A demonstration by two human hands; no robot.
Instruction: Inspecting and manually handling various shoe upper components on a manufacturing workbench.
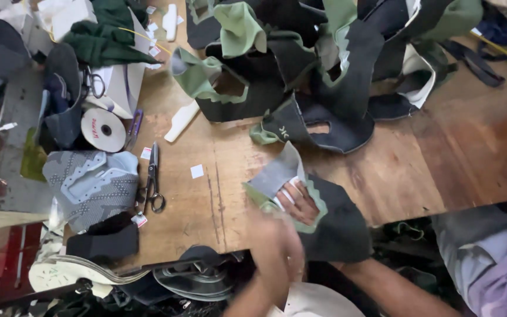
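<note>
My right hand (298, 201) is tucked inside a black shoe upper with a light green lining (338, 226). Its fingers show through the opening and grip the piece at the near edge of the wooden workbench (441, 158). A grey flap of the same upper stands up above the fingers. Just in front of the upper's green edge is my left hand (274, 246), blurred by motion. Whether it touches or holds anything cannot be made out.
A heap of black and green shoe uppers (324, 64) covers the far side of the bench. Black scissors (152, 177), a white tape roll (103, 130), a grey knitted upper (92, 185) and a black piece (104, 240) lie at the left. Shoe soles (71, 273) sit below the bench edge.
</note>
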